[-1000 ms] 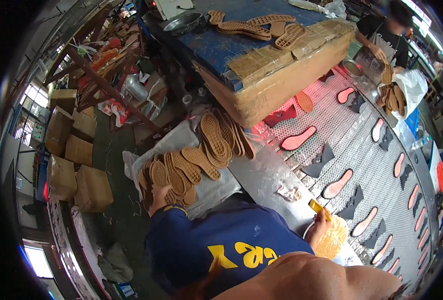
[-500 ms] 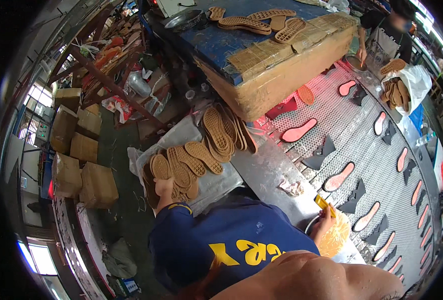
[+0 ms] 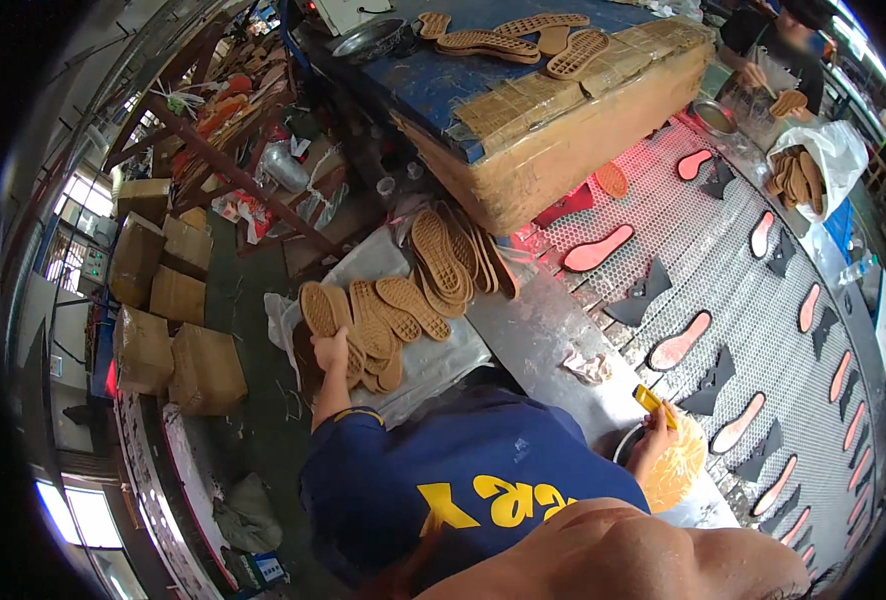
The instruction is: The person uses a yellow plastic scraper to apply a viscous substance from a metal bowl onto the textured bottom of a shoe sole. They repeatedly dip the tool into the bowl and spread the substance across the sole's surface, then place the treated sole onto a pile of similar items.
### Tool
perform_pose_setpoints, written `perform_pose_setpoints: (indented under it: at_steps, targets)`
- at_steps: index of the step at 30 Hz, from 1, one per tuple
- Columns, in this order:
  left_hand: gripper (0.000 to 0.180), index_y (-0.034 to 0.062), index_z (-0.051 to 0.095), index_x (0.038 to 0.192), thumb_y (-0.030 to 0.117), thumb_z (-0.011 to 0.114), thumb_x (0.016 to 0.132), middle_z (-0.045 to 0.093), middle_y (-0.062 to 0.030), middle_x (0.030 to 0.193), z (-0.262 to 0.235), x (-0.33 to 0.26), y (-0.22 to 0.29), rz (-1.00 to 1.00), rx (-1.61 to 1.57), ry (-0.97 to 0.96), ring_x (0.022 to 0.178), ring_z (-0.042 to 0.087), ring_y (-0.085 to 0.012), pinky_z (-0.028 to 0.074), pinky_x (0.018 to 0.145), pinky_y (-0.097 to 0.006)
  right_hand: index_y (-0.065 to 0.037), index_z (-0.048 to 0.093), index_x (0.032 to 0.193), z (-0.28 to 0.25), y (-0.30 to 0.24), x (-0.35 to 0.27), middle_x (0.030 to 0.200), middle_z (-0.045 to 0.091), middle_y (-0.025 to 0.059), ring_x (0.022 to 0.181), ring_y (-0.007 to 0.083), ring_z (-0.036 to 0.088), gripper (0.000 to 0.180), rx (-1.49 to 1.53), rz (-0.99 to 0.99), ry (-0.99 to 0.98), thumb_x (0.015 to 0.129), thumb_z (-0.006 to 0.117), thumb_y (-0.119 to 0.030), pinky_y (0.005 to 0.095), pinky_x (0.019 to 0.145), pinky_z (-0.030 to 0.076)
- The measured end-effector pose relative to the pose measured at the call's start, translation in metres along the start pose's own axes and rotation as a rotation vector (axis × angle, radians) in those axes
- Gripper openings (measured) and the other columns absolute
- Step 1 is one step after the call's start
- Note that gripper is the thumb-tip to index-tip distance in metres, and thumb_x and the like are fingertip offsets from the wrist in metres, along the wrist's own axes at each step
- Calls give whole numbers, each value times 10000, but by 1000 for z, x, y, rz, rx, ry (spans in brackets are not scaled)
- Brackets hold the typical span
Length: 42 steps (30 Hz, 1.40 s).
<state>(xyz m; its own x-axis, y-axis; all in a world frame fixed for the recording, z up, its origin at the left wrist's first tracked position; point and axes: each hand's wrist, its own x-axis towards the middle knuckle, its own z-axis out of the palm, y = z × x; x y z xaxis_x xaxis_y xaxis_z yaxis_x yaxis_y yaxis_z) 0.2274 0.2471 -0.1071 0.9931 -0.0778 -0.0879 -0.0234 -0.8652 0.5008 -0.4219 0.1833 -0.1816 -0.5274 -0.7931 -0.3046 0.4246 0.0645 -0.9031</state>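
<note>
My left hand (image 3: 331, 350) reaches down to a heap of tan shoe soles (image 3: 393, 305) lying on a white bag (image 3: 433, 365) at my left. Its fingers close on the leftmost tan sole (image 3: 318, 308), which stands up from the heap. My right hand (image 3: 656, 440) grips a yellow-handled brush (image 3: 653, 400) over a round bowl of yellowish paste (image 3: 681, 472) at the edge of the metal bench (image 3: 543, 335). My blue shirt hides both forearms.
A mesh conveyor (image 3: 763, 300) carries pink soles and black pieces to my right. A blue-topped wooden table (image 3: 553, 110) with more soles stands ahead. Cardboard boxes (image 3: 178, 350) sit on the floor at left. Another person (image 3: 778, 45) works at the far right beside a bag of soles.
My left hand has moved up along the heap and closed on the leftmost sole. My right hand stays at the bowl with the brush.
</note>
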Motion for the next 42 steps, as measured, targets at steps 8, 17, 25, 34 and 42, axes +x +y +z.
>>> perform_pose_setpoints:
  at_steps: [8,17,25,34,42]
  targets:
    - [882,-56,350,1378,324,793,717,427,-280,1379,69,12,25,-139,-106,-335,1235,491,-379,435,1018,-464,-6,628,1113,4,-6,-4,787,604,23,579,70,496,209,27,20,-19,914,609,-70,197,526,402]
    - [985,-39,391,1348,384,857,591,439,-263,1378,108,11,14,286,67,-308,1221,501,-378,436,1019,-410,-30,638,1020,-21,3,-7,786,595,6,577,63,485,150,76,37,76,892,651,-107,198,525,390]
    - [945,-34,385,1344,582,724,714,498,-274,1308,122,-29,40,216,-103,-123,1192,515,-388,432,980,-442,-19,644,1010,15,-23,-10,730,568,-10,590,74,474,175,-50,-42,183,892,656,-148,208,534,365]
    - [827,-55,384,1256,559,648,769,512,-207,1170,134,-43,32,55,276,201,964,600,-365,471,839,-469,-4,631,1091,55,0,14,779,601,41,600,110,526,246,-90,-39,-26,873,652,-116,232,557,447]
    - [874,-80,291,1334,553,607,821,462,-218,1186,137,-49,73,54,328,204,1001,585,-351,468,864,-457,12,642,1081,37,11,11,788,627,56,581,100,530,219,-87,-73,72,887,628,-87,223,536,439]
